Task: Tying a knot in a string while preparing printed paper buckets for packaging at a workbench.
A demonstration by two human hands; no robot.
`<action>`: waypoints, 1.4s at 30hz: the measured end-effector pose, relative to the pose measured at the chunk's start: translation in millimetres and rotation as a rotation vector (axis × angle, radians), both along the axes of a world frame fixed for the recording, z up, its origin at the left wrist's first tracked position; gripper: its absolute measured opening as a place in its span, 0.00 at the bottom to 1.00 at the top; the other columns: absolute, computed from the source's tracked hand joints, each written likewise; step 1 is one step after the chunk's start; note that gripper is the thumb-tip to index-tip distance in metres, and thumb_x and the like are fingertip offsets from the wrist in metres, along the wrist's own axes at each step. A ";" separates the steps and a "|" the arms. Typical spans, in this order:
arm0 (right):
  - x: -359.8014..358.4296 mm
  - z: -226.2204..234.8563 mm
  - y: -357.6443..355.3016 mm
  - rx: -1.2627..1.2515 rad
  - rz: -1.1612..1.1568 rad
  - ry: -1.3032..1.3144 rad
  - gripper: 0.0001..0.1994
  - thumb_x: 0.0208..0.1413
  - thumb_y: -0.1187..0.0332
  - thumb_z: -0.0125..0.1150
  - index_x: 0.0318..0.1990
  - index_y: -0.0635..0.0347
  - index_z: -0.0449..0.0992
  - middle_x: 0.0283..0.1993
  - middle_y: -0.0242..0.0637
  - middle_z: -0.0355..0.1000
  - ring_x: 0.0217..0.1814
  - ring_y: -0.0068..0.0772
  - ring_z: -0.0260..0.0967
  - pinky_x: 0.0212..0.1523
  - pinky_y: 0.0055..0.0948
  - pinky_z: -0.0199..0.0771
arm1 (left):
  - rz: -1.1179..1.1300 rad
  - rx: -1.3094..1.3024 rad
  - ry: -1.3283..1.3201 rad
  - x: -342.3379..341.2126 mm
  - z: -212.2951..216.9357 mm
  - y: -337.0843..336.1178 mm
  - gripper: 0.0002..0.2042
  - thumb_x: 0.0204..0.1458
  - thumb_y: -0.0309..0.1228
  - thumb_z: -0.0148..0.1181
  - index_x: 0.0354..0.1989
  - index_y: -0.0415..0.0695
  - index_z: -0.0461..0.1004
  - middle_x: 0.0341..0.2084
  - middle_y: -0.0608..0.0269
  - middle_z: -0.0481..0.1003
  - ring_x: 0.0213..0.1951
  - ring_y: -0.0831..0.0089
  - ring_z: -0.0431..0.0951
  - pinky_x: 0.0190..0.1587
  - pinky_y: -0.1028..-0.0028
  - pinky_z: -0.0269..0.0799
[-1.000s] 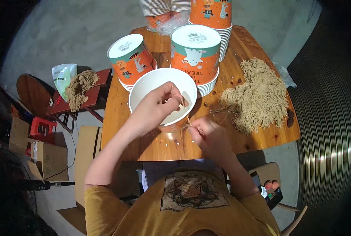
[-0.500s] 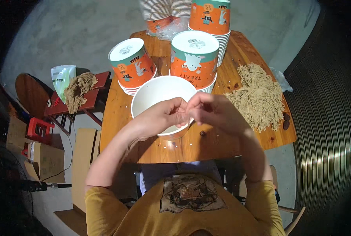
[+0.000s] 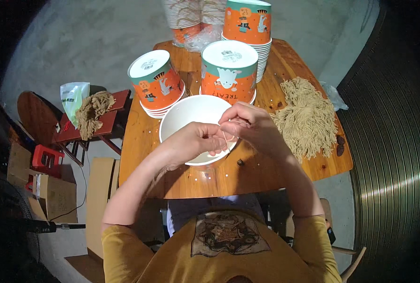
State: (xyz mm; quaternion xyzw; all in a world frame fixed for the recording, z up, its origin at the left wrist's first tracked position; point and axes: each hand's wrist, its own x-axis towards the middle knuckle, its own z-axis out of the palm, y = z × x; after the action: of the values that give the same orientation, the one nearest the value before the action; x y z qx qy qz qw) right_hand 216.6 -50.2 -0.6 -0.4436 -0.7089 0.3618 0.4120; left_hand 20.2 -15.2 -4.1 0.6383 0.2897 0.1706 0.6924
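Observation:
Over the near rim of an upright white paper bucket [image 3: 181, 113], both my hands are close together with pinched fingers. A thin pale cord [image 3: 226, 135] runs between my left hand [image 3: 195, 140] and my right hand [image 3: 250, 125]. Its lower part hangs down along the rim, and whether it passes through the bucket wall is hidden by my fingers. To the right of my right hand lies a heap of tan cords [image 3: 306, 120]. A small dark lump [image 3: 240, 162] sits on the wood below the hands.
Upside-down orange printed buckets stand stacked behind, at left [image 3: 157, 85], middle [image 3: 228, 70] and back right [image 3: 247, 23]. A clear plastic bag [image 3: 200, 37] lies by the rear stacks. On the wooden table [image 3: 172, 184] are white specks. A red bench [image 3: 111, 111] stands left.
My right hand has risen slightly and drawn back from my left fingers. The pale cord between them now shows.

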 end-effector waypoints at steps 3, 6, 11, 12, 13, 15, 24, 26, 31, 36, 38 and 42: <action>-1.5 -1.1 -0.4 0.059 0.008 0.024 0.10 0.53 0.64 0.57 0.35 0.62 0.73 0.30 0.33 0.68 0.25 0.19 0.65 0.22 0.19 0.66 | 0.069 -0.003 0.002 2.4 -2.3 -1.7 0.10 0.54 0.27 0.56 0.44 0.38 0.72 0.32 0.69 0.73 0.32 0.83 0.70 0.38 0.81 0.67; 0.4 -2.7 -0.4 0.136 -0.005 -0.053 0.10 0.53 0.64 0.58 0.35 0.62 0.74 0.30 0.34 0.67 0.26 0.21 0.65 0.25 0.21 0.68 | 0.068 -0.010 0.039 7.0 4.6 -4.0 0.09 0.55 0.27 0.55 0.43 0.38 0.70 0.30 0.69 0.72 0.31 0.83 0.69 0.36 0.82 0.66; 2.3 0.9 -1.2 0.263 0.025 -0.105 0.10 0.51 0.65 0.59 0.34 0.62 0.74 0.30 0.36 0.67 0.29 0.24 0.64 0.32 0.26 0.68 | 0.092 -0.015 0.061 11.1 10.2 -10.6 0.10 0.56 0.29 0.55 0.43 0.39 0.71 0.29 0.70 0.71 0.30 0.84 0.67 0.35 0.82 0.65; 3.1 1.2 -0.7 0.263 0.022 -0.106 0.10 0.51 0.65 0.59 0.34 0.62 0.74 0.30 0.36 0.67 0.29 0.24 0.64 0.32 0.26 0.68 | 0.113 -0.026 0.068 12.1 11.1 -11.8 0.09 0.56 0.30 0.54 0.42 0.39 0.72 0.29 0.70 0.71 0.29 0.84 0.66 0.34 0.83 0.64; 2.5 1.7 0.2 0.230 0.017 -0.106 0.09 0.51 0.65 0.59 0.34 0.62 0.74 0.29 0.36 0.67 0.28 0.24 0.64 0.31 0.26 0.68 | 0.114 -0.024 0.068 11.5 9.7 -10.7 0.09 0.56 0.30 0.54 0.42 0.39 0.72 0.29 0.70 0.71 0.29 0.84 0.66 0.34 0.83 0.64; 0.3 1.3 -0.1 0.197 0.012 -0.106 0.08 0.51 0.66 0.59 0.33 0.62 0.74 0.28 0.35 0.67 0.28 0.23 0.64 0.30 0.26 0.68 | 0.045 -0.024 0.025 10.4 4.2 -6.7 0.09 0.56 0.31 0.55 0.40 0.39 0.73 0.28 0.71 0.71 0.28 0.85 0.65 0.32 0.83 0.63; 8.5 -22.6 -10.0 0.070 -0.178 -0.032 0.07 0.52 0.71 0.60 0.36 0.61 0.71 0.24 0.31 0.66 0.23 0.16 0.63 0.24 0.19 0.65 | 0.023 -0.109 -0.027 8.4 -0.9 -1.9 0.08 0.56 0.29 0.55 0.38 0.37 0.74 0.26 0.71 0.71 0.27 0.85 0.66 0.31 0.85 0.63; 9.3 -37.5 -17.2 0.049 -0.146 0.297 0.08 0.51 0.72 0.62 0.38 0.59 0.70 0.25 0.30 0.67 0.23 0.16 0.64 0.25 0.20 0.66 | 0.042 -0.131 -0.029 8.9 -0.1 -1.9 0.07 0.56 0.29 0.55 0.38 0.37 0.74 0.26 0.71 0.71 0.27 0.85 0.66 0.30 0.85 0.63; 5.9 -45.3 -39.6 0.393 -0.175 -0.096 0.09 0.48 0.75 0.63 0.36 0.61 0.70 0.28 0.30 0.65 0.25 0.21 0.66 0.25 0.22 0.70 | 0.065 -0.183 -0.027 10.6 3.5 -3.2 0.07 0.55 0.28 0.56 0.37 0.37 0.74 0.24 0.71 0.70 0.25 0.86 0.65 0.28 0.86 0.63; -7.0 -41.4 -44.3 0.773 -0.319 -0.548 0.08 0.43 0.74 0.66 0.29 0.58 0.71 0.29 0.31 0.63 0.29 0.30 0.68 0.23 0.26 0.71 | 0.074 -0.183 0.010 11.8 7.5 -4.0 0.07 0.55 0.27 0.57 0.36 0.37 0.74 0.23 0.72 0.70 0.24 0.86 0.65 0.27 0.87 0.63; -13.9 -34.5 -47.0 0.767 -0.355 -0.513 0.08 0.43 0.74 0.66 0.27 0.58 0.70 0.29 0.31 0.63 0.28 0.30 0.68 0.22 0.26 0.71 | 0.068 -0.186 -0.002 11.5 8.3 -4.6 0.06 0.55 0.27 0.57 0.36 0.37 0.74 0.24 0.71 0.71 0.24 0.87 0.65 0.27 0.87 0.63; -22.0 -44.5 -51.7 0.580 -0.409 -0.281 0.06 0.43 0.77 0.64 0.28 0.59 0.71 0.23 0.33 0.63 0.19 0.30 0.63 0.19 0.29 0.64 | 0.059 -0.259 -0.012 12.2 13.0 -6.2 0.06 0.54 0.26 0.58 0.36 0.37 0.75 0.26 0.70 0.74 0.24 0.87 0.67 0.27 0.87 0.64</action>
State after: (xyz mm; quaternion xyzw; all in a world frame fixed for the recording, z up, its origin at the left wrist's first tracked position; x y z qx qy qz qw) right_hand 194.6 -101.9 -45.1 -0.4864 -0.7281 -0.0078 0.4828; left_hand 32.4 -21.5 8.9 0.5337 0.3240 0.1555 0.7655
